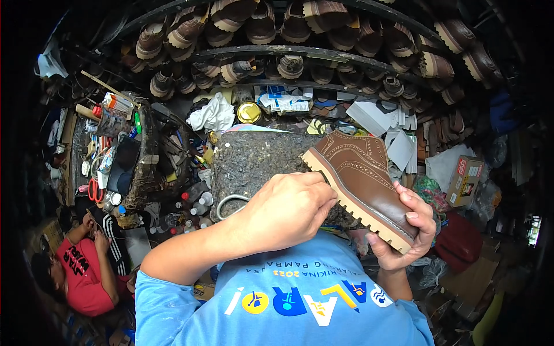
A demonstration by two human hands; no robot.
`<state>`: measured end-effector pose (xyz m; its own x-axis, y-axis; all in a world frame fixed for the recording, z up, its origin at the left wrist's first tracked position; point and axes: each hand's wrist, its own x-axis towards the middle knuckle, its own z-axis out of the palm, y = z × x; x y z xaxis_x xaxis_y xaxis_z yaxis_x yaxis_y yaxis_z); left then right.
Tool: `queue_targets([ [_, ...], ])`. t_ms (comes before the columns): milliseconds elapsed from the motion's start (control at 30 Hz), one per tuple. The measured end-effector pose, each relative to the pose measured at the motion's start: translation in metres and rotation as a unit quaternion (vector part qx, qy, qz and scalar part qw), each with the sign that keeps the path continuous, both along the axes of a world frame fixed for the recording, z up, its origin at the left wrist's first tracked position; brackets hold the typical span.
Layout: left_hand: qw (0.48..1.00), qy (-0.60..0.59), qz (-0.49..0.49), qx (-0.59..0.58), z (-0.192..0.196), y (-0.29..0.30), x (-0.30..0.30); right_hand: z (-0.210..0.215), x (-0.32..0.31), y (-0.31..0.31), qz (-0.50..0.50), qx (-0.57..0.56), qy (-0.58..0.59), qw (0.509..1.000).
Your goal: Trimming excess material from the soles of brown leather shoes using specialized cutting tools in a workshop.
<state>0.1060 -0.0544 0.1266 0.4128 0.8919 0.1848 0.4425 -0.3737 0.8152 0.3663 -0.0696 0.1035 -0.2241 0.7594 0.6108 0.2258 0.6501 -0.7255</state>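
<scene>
A person in a light blue T-shirt [190, 311] steadies a brown leather brogue [358, 164] over the right side of a dark, crusted bench [248, 153], the shoe lying toward 3 o'clock from the middle of the view. The right hand [411, 228], at 4 o'clock, grips the toe end, fingers over the upper and thumb at the sole's edge, a hold that appears chosen to keep the shoe firm while leaving most of its side exposed. The shoe is tilted, heel toward 1 o'clock and toe toward 4, apparently so that the cream lugged sole [372, 219] faces the other hand. Just below the centre, the left hand [297, 202] is closed, fingertips bunched at the sole's edge; whether they pinch something small cannot be told, nor whether the heel rests on the bench.

By the left wrist, toward 8 o'clock, a pale ring-shaped item [222, 206] is partly hidden. A gold-lidded tin [249, 113] and a crumpled white cloth [212, 113] sit around 11 o'clock, seemingly kept within reach. Red-handled scissors [96, 190] hang at 9 o'clock among crowded supplies. Racks at 12 o'clock hold rows of shoes [289, 66], likely stacked high to spare working room. At 8 o'clock, a co-worker in a red shirt [86, 274] sits nearby.
</scene>
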Motion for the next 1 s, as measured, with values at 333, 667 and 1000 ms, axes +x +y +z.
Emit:
queue_targets([
  [333, 0.967, 0.218, -0.127, 0.030, 0.029, 0.033, -0.002, 0.004, -0.004, -0.002, 0.002, 0.014, -0.025, 1.000],
  [667, 0.923, 0.371, 0.095, 0.022, -0.081, -0.098, -0.078, -0.006, 0.008, 0.014, -0.092, -0.098, 0.142, 0.981],
  [1000, 0.923, 0.369, 0.063, -0.092, -0.074, -0.110, -0.077, -0.004, 0.017, 0.034, -0.096, -0.156, 0.208, 0.961],
])
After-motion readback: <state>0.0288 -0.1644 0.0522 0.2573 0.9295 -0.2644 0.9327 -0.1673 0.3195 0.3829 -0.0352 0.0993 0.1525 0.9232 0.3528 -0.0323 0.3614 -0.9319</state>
